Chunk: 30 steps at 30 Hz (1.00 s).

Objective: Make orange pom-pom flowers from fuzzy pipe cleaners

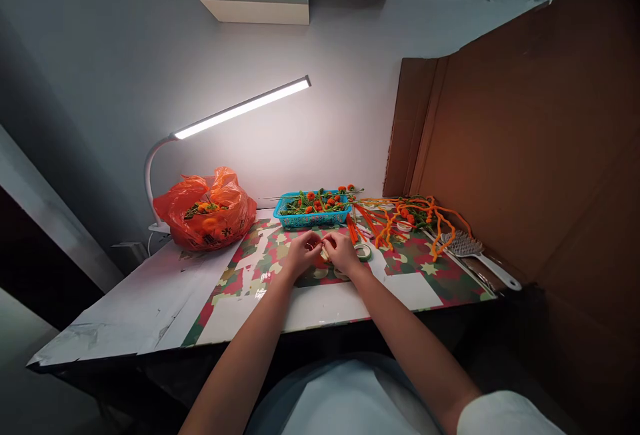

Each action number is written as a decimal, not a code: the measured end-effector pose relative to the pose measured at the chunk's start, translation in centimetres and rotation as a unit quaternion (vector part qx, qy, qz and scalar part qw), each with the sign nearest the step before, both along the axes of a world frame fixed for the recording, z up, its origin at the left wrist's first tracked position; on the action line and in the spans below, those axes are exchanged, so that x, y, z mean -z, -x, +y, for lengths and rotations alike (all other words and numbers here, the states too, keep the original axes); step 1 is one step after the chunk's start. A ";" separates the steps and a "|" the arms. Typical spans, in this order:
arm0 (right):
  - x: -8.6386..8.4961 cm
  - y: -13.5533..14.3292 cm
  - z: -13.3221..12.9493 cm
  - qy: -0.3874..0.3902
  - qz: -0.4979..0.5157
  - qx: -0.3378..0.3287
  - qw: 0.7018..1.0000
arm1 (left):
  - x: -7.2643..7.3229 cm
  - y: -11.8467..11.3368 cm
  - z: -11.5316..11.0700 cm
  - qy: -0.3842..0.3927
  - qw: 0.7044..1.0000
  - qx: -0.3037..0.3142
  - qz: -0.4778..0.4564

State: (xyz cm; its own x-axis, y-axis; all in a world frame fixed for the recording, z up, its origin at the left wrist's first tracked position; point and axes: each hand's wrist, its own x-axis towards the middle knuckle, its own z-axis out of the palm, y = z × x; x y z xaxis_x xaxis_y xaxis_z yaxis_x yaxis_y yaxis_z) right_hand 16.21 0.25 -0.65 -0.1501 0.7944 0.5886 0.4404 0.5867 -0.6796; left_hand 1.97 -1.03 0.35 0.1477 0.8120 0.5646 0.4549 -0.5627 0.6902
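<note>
The left hand [301,254] and right hand [341,253] meet above the middle of the tabletop [310,305], between its front and back edges. A small pale piece [325,254] shows at their fingertips, mostly hidden. Each grip is bent inward, its fingers drawn close; which one pinches the piece, I cannot tell.

The piece looks very light and probably delicate, so a gentle fingertip pinch at its rim or end would suit it better than a squeeze across the middle. Whether it is stiff or slippery cannot be seen. A green tape roll [369,253] lies just beside the right hand.
</note>
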 end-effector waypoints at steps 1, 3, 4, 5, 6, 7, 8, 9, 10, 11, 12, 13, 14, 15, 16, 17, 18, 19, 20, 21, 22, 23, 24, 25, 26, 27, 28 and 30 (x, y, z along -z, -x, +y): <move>0.0 0.0 0.0 -0.001 0.009 0.000 1.000 | -0.1 0.0 0.0 0.012 1.000 0.006 -0.016; 0.0 0.1 0.1 0.007 0.036 -0.004 0.999 | -0.2 0.0 0.0 0.038 0.998 0.018 -0.046; 0.0 0.1 0.2 0.019 0.055 -0.007 0.998 | -0.3 0.0 0.0 0.048 0.997 0.024 -0.058; 0.0 0.1 0.2 0.035 0.074 -0.009 0.997 | -0.3 0.0 0.0 0.057 0.996 0.029 -0.067; 0.0 0.1 0.3 0.052 0.092 -0.012 0.994 | -0.4 0.0 0.0 0.062 0.995 0.032 -0.072; 0.1 0.2 0.4 0.069 0.107 -0.013 0.992 | -0.4 0.0 -0.1 0.064 0.995 0.034 -0.075; 0.1 0.2 0.5 0.082 0.119 -0.015 0.989 | -0.4 0.1 -0.1 0.064 0.994 0.035 -0.077; 0.1 0.2 0.5 0.092 0.128 -0.017 0.987 | -0.4 0.1 -0.1 0.062 0.994 0.036 -0.078; 0.1 0.2 0.6 0.097 0.134 -0.019 0.986 | -0.4 0.1 -0.1 0.061 0.994 0.036 -0.079; 0.1 0.2 0.6 0.100 0.138 -0.020 0.985 | -0.4 0.1 -0.1 0.061 0.994 0.037 -0.082; 0.1 0.1 0.5 0.100 0.140 -0.021 0.985 | -0.4 0.1 -0.1 0.064 0.993 0.041 -0.087; 0.1 0.1 0.5 0.099 0.141 -0.025 0.985 | -0.3 0.1 -0.1 0.071 0.992 0.049 -0.094; 0.0 0.1 0.4 0.096 0.138 -0.029 0.985 | -0.3 0.1 0.0 0.080 0.990 0.059 -0.102; -0.1 0.0 0.3 0.092 0.134 -0.034 0.986 | -0.2 0.1 0.0 0.091 0.987 0.069 -0.112; -0.2 0.0 0.2 0.085 0.126 -0.040 0.988 | -0.2 0.1 0.1 0.101 0.985 0.077 -0.120; -0.3 0.0 0.0 0.074 0.112 -0.048 0.990 | -0.1 0.2 0.1 0.109 0.983 0.081 -0.128; -0.4 -0.1 0.0 0.058 0.094 -0.054 0.992 | -0.1 0.2 0.2 0.112 0.982 0.081 -0.131; -0.4 -0.2 -0.1 0.040 0.074 -0.058 0.995 | 0.0 0.3 0.3 0.111 0.982 0.076 -0.131; -0.5 -0.2 -0.2 0.022 0.053 -0.059 0.997 | 0.0 0.3 0.4 0.105 0.984 0.068 -0.128; -0.5 -0.2 -0.2 0.007 0.036 -0.059 0.998 | 0.1 0.3 0.4 0.097 0.986 0.059 -0.122; -0.6 -0.3 -0.3 -0.004 0.024 -0.057 0.998 | 0.2 0.4 0.5 0.089 0.988 0.051 -0.117; -0.6 -0.3 -0.3 -0.009 0.016 -0.054 0.998 | 0.3 0.4 0.5 0.081 0.990 0.045 -0.111; -0.6 -0.3 -0.3 -0.011 0.013 -0.051 0.999 | 0.4 0.5 0.6 0.074 0.991 0.041 -0.106; -0.6 -0.3 -0.4 -0.012 0.010 -0.050 0.999 | 0.4 0.5 0.6 0.069 0.992 0.040 -0.101; -0.6 -0.3 -0.4 -0.012 0.008 -0.049 0.999 | 0.5 0.6 0.6 0.065 0.992 0.040 -0.097; -0.6 -0.3 -0.4 -0.010 0.009 -0.047 0.999 | 0.5 0.6 0.6 0.062 0.993 0.041 -0.096; -0.6 -0.2 -0.3 -0.004 0.014 -0.044 0.999 | 0.4 0.6 0.5 0.062 0.992 0.042 -0.098; -0.6 -0.2 -0.2 0.025 0.038 -0.043 0.998 | 0.2 0.6 0.5 0.073 0.989 0.047 -0.119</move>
State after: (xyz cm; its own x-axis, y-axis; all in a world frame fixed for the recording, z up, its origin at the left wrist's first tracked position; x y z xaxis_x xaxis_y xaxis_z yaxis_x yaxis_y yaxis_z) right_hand 16.42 0.03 -0.03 -0.1748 0.8093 0.5607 0.3361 0.5843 -0.7386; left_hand 1.34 -0.55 0.10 0.1030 0.8762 0.4709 0.2201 -0.4817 0.8482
